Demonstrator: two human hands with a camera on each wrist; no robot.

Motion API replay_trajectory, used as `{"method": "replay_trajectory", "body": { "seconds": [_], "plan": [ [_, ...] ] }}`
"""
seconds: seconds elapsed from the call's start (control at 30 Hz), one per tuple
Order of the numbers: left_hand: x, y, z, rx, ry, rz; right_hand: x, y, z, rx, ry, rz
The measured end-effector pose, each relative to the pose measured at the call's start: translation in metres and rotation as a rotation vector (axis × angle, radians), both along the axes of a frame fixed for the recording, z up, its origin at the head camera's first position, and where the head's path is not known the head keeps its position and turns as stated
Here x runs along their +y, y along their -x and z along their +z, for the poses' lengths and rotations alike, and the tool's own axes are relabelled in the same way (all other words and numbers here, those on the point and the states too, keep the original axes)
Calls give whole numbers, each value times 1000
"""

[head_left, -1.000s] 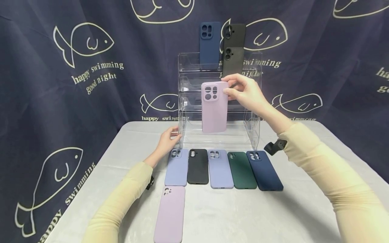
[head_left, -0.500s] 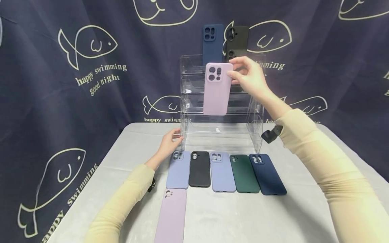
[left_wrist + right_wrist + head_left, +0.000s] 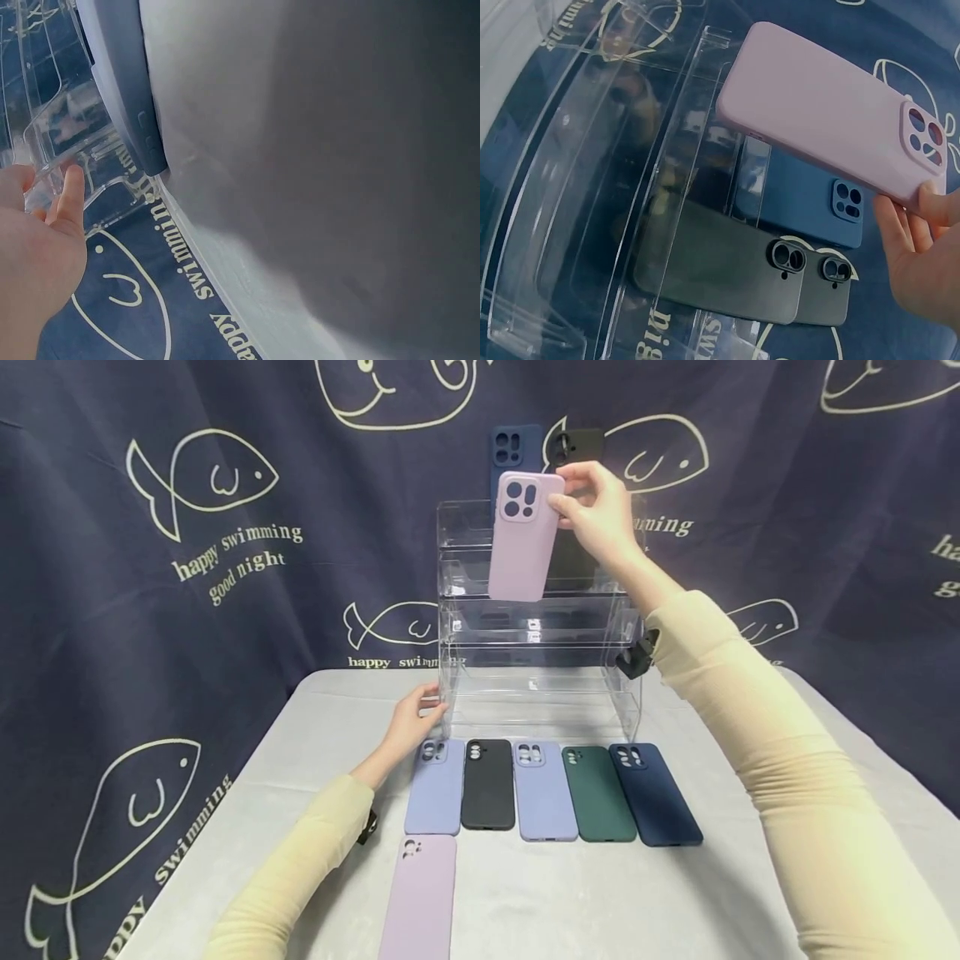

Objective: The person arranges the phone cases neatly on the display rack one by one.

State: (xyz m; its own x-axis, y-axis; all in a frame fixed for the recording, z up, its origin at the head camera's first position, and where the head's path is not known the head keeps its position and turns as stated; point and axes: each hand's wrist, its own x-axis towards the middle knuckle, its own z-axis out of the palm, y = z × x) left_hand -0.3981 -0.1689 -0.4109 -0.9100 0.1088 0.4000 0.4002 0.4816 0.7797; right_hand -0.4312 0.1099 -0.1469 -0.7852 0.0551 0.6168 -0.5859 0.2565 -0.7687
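"What's in my right hand [image 3: 602, 518]?"
"You pinch a smooth lilac rectangular phone case [image 3: 519, 556] by its upper right corner, slightly tilted, held up before the upper tiers of a clear plastic rack [image 3: 487, 636]."
"And my left hand [image 3: 408, 725]?"
"Your thumb and fingers grip the rack's left edge, low down, near a light-blue rectangular phone case [image 3: 433, 797] on the white cloth-covered table [image 3: 585, 910]."

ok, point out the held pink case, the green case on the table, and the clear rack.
Held pink case [image 3: 523, 545], head view: outer back, around its middle.
Green case [image 3: 598, 797], head view: middle of its outer back.
Clear rack [image 3: 534, 631], head view: front of a middle tier.
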Motion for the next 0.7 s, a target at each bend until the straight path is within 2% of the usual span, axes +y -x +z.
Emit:
{"method": "replay_trajectory", "body": {
  "seconds": [0.2,0.47,0.7],
  "plan": [
    [1,0,1,4,1,-5,-9,14,2,11,5,-29],
    [-1,-2,-5,-20,-26,1,-15,35,1,34,-54,-111],
    [-1,-2,-2,-10,-16,2,-16,52,0,75,-20,-158]
  ]
}}
